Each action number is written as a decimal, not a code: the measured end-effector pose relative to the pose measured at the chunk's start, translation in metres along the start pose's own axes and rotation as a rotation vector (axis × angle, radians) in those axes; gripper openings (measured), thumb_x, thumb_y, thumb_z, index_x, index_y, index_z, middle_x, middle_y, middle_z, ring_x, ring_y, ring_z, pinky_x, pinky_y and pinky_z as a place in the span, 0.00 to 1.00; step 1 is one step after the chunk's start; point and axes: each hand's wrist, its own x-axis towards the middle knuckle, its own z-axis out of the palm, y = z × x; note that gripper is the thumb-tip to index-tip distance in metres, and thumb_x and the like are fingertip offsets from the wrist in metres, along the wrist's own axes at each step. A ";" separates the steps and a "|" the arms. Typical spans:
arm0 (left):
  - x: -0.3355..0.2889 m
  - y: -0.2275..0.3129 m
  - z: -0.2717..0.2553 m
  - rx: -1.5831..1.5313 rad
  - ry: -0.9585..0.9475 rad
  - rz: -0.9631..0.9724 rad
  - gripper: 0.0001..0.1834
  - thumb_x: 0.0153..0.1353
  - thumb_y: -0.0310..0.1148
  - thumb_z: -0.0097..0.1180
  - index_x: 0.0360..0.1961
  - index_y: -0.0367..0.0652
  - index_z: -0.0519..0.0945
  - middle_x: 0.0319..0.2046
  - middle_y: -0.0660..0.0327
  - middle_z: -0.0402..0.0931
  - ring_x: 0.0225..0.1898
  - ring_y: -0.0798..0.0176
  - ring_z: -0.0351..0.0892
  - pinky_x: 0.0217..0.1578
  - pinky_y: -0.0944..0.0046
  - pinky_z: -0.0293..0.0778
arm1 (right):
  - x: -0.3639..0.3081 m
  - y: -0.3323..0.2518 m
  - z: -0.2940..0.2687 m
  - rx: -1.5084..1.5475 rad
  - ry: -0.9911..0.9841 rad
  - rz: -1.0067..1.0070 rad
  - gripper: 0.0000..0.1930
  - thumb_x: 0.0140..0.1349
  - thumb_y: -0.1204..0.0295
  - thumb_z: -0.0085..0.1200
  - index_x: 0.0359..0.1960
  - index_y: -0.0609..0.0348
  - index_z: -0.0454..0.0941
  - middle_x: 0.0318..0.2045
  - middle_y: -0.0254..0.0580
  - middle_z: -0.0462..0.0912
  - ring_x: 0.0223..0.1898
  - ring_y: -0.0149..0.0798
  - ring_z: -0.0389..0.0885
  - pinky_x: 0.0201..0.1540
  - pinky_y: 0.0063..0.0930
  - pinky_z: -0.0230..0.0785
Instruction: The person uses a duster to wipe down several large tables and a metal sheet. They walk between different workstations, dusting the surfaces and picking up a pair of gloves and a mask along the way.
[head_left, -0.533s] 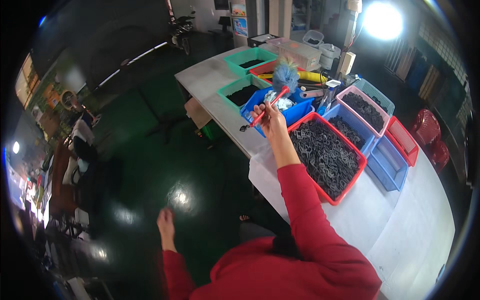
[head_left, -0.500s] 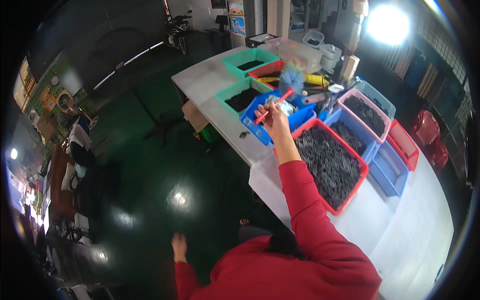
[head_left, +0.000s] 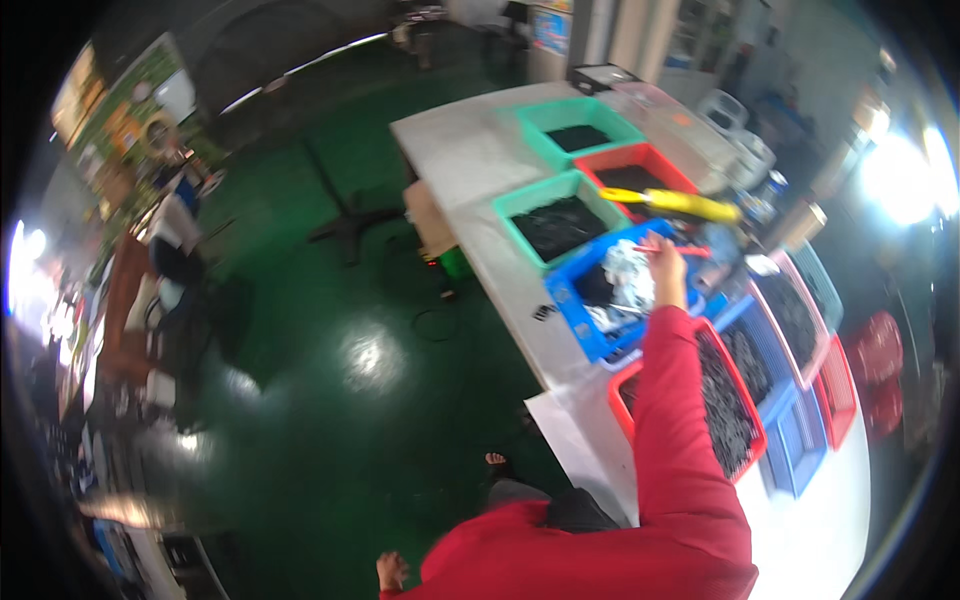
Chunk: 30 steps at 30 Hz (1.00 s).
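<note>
My right hand (head_left: 667, 268) is closed on a duster by its red handle (head_left: 690, 250). The duster's blurred grey-blue head (head_left: 724, 243) lies to the right of the hand. This hand is over a blue tray (head_left: 573, 305) that holds crumpled silvery-white wrapping (head_left: 627, 275) and some dark pieces. A yellow tool-like thing (head_left: 690, 204) lies just beyond the hand. At the lower edge, away from the table, hangs my left hand (head_left: 392, 570); it holds nothing, with its fingers loosely bent and apart.
Green trays (head_left: 535, 200) and red trays (head_left: 690, 182) of black pieces stand on the white table (head_left: 455, 140). A red basket (head_left: 755, 425) of dark pieces is beside my right forearm, near blue baskets (head_left: 795, 470). A dark stand (head_left: 350, 220) is on the green floor.
My right hand has turned the duster from slanting up to nearly level, its head swinging to the right of the yellow thing. The view has shifted. My left hand sits lower in view.
</note>
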 end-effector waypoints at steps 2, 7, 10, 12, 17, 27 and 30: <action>0.003 0.023 0.006 -0.171 0.103 0.140 0.10 0.51 0.30 0.43 0.29 0.35 0.74 0.16 0.62 0.70 0.14 0.70 0.67 0.14 0.70 0.64 | 0.002 -0.006 0.006 -1.120 0.023 -0.099 0.10 0.55 0.68 0.43 0.34 0.63 0.65 0.34 0.52 0.73 0.35 0.51 0.74 0.36 0.43 0.68; -0.054 0.131 0.014 -0.220 0.267 0.393 0.12 0.53 0.31 0.46 0.38 0.39 0.74 0.28 0.60 0.75 0.30 0.69 0.73 0.33 0.70 0.68 | -0.065 0.055 0.055 -1.792 -0.055 -0.470 0.24 0.53 0.58 0.45 0.47 0.61 0.62 0.43 0.49 0.69 0.45 0.42 0.66 0.45 0.35 0.61; -0.095 0.090 0.015 -0.298 0.352 0.310 0.13 0.53 0.32 0.45 0.39 0.40 0.74 0.30 0.59 0.75 0.32 0.66 0.74 0.35 0.69 0.68 | -0.170 0.180 0.098 -0.180 -0.173 0.406 0.10 0.58 0.63 0.37 0.34 0.53 0.67 0.32 0.39 0.72 0.30 0.37 0.70 0.30 0.29 0.67; -0.115 0.033 0.024 -0.208 0.406 0.271 0.14 0.52 0.35 0.45 0.38 0.40 0.74 0.31 0.57 0.76 0.34 0.64 0.75 0.38 0.66 0.68 | -0.298 0.253 0.135 -0.373 -0.518 0.690 0.11 0.55 0.66 0.41 0.37 0.57 0.67 0.29 0.41 0.74 0.27 0.36 0.72 0.26 0.27 0.67; -0.204 -0.178 0.079 -0.615 0.696 -0.190 0.14 0.50 0.36 0.46 0.36 0.41 0.75 0.29 0.57 0.76 0.27 0.64 0.76 0.31 0.68 0.71 | -0.589 0.323 0.083 -1.110 -2.280 0.355 0.15 0.51 0.69 0.46 0.42 0.54 0.70 0.29 0.41 0.77 0.29 0.37 0.77 0.32 0.27 0.69; -0.400 -0.433 0.222 -1.606 1.337 -0.394 0.08 0.52 0.27 0.43 0.31 0.39 0.74 0.20 0.61 0.72 0.17 0.71 0.71 0.11 0.75 0.62 | -0.803 0.390 0.029 -1.745 -2.812 0.322 0.12 0.52 0.68 0.40 0.36 0.58 0.71 0.26 0.41 0.76 0.24 0.36 0.74 0.23 0.28 0.67; -0.409 -0.421 0.122 -1.511 1.333 -0.422 0.09 0.52 0.26 0.43 0.31 0.37 0.76 0.26 0.58 0.75 0.24 0.70 0.74 0.22 0.73 0.70 | -0.791 0.452 0.038 -1.675 -3.144 -0.011 0.08 0.51 0.70 0.40 0.19 0.56 0.71 0.17 0.34 0.76 0.17 0.30 0.75 0.15 0.23 0.67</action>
